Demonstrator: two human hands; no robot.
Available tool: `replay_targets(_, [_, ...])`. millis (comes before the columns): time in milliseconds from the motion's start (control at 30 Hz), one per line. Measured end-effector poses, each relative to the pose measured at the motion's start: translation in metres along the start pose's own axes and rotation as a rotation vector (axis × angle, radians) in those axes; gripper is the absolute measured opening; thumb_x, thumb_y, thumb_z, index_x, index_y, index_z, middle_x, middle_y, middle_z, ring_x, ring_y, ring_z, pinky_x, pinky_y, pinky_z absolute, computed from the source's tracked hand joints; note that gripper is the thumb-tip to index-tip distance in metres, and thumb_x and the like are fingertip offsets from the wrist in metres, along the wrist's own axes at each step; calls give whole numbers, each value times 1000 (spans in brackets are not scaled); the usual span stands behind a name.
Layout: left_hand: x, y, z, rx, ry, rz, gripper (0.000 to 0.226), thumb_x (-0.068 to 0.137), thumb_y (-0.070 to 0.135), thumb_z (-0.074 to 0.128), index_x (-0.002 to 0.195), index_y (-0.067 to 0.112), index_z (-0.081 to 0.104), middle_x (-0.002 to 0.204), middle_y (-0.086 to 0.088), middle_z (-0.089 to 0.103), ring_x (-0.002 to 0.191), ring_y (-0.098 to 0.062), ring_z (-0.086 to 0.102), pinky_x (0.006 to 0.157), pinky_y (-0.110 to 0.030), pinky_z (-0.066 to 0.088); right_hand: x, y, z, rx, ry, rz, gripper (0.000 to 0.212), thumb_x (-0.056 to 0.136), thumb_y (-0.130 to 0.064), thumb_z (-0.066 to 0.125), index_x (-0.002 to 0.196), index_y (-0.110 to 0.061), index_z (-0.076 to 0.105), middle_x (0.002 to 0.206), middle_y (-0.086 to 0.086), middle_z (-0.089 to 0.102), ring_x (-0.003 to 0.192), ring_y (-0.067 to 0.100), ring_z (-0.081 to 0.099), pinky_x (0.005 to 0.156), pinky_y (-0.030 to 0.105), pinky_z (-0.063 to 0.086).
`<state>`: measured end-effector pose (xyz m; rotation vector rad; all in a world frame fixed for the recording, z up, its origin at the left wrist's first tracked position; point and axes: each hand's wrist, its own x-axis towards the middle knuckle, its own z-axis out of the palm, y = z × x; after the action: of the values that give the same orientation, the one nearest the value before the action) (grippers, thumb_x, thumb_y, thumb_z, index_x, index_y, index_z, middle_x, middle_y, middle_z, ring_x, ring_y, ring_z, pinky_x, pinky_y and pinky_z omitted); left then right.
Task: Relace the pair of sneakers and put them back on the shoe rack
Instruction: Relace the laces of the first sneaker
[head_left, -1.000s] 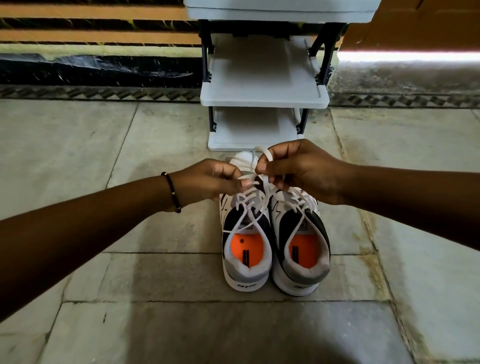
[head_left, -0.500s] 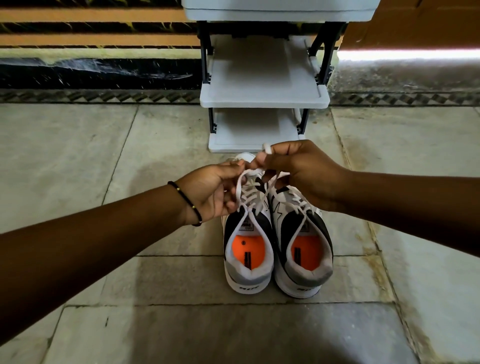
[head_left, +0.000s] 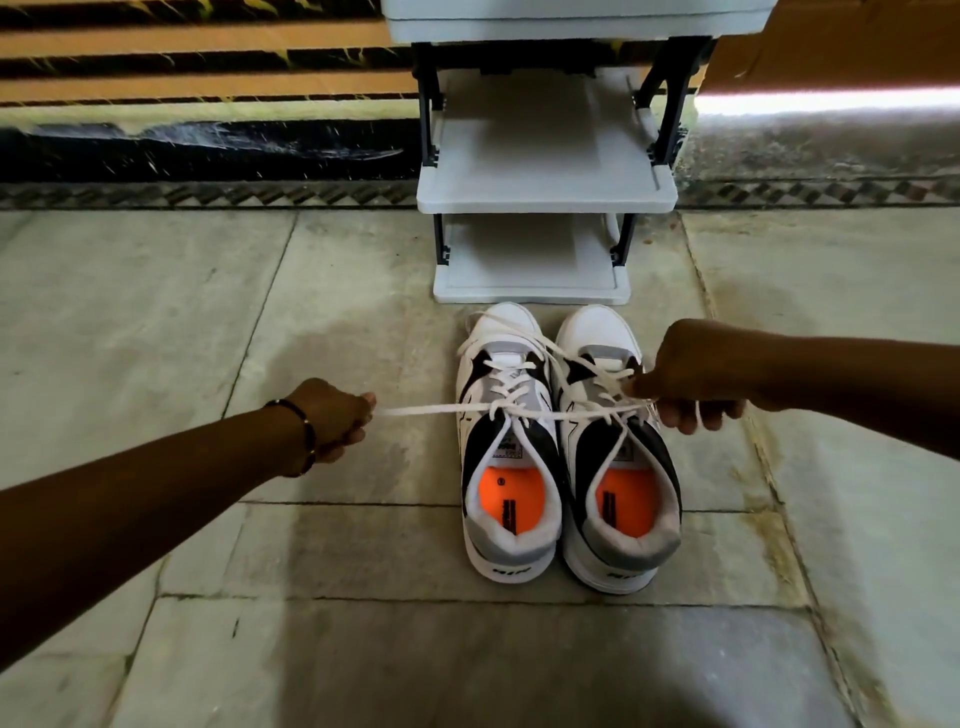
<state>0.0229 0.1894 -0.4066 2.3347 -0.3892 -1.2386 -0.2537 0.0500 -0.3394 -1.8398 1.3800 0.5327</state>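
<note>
Two white, black and grey sneakers with orange insoles stand side by side on the floor, toes toward the rack: the left sneaker (head_left: 506, 457) and the right sneaker (head_left: 621, 467). A white lace (head_left: 426, 410) of the left sneaker is stretched taut sideways from a knot over its tongue. My left hand (head_left: 332, 415) is closed on the lace's left end, well to the left of the shoes. My right hand (head_left: 691, 379) is closed on the other end, above the right sneaker's outer side. The right sneaker is laced, its ends partly hidden by my hand.
A grey shoe rack (head_left: 545, 202) with black posts and bare shelves stands against the wall just beyond the toes. Stone floor tiles (head_left: 208, 312) spread all around the shoes. A dark skirting runs along the wall.
My hands were together over the left sneaker's laces. They have pulled apart, left hand to the left and right hand to the right, drawing the lace tight into a straight line.
</note>
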Motion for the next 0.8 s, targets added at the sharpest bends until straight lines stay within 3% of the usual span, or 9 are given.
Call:
replay_targets(67, [-4,-1,12,228,76,180,56,83,30,61,127,1,45,99,-15,59,83,-26,58,65,-33,47,-1,-7,2,-168,60,-41,57,84,-54,52,47,-11,62,37,-2,59,31,11,51,42,18,36])
replay_targets(133, [-10,3,22,469,178,578,71,80,33,65,137,6,32,121,-18,51,99,-30,56,87,-38,46,-6,-19,6,-192,226,-176,56,86,-55,48,53,-12,62,44,-3,62,40,9,57,46,20,39])
replay_targets(167, [-14,7,27,520,166,771,67,81,31,63,137,10,33,122,-17,49,98,-28,55,91,-38,46,-7,-25,9,-159,325,-271,51,87,-51,49,56,-13,61,51,0,63,47,11,58,49,22,39])
replay_targets(233, [-17,12,37,593,38,979,52,82,28,55,132,17,44,118,-15,50,97,-26,53,89,-35,47,-8,-36,18,-121,401,-448,39,88,-45,52,67,-13,63,68,4,66,62,16,60,55,26,43])
replay_targets(367, [-22,14,58,560,-97,1064,29,84,11,56,113,16,63,108,-13,57,99,-24,56,81,-19,37,5,-43,53,-255,217,-497,32,82,-40,61,87,-9,68,85,8,69,80,22,62,68,33,51])
replay_targets(467, [-21,16,58,563,-68,1187,19,83,16,56,98,17,69,101,-6,65,93,-21,59,80,-29,46,16,-41,71,-263,233,-547,20,80,-29,63,83,-9,64,80,8,65,76,23,58,59,31,43])
replay_targets(600, [-20,16,47,671,-39,1198,34,83,40,40,95,24,67,95,1,71,90,-19,58,79,-36,48,22,-37,64,-169,290,-609,8,80,-14,60,76,-12,66,79,8,68,79,24,61,67,30,45])
replay_targets(667, [-22,16,44,753,2,1252,39,81,41,34,93,25,68,88,1,72,84,-21,60,75,-35,46,20,-35,60,-154,303,-632,9,81,-10,58,75,-10,64,73,5,63,75,23,59,64,29,43])
replay_targets(800, [-23,17,35,997,226,1418,29,77,34,38,76,33,68,69,12,71,73,-18,65,79,-33,26,17,-25,63,-329,293,-691,12,79,-5,52,72,-13,54,77,8,63,74,26,58,63,32,46])
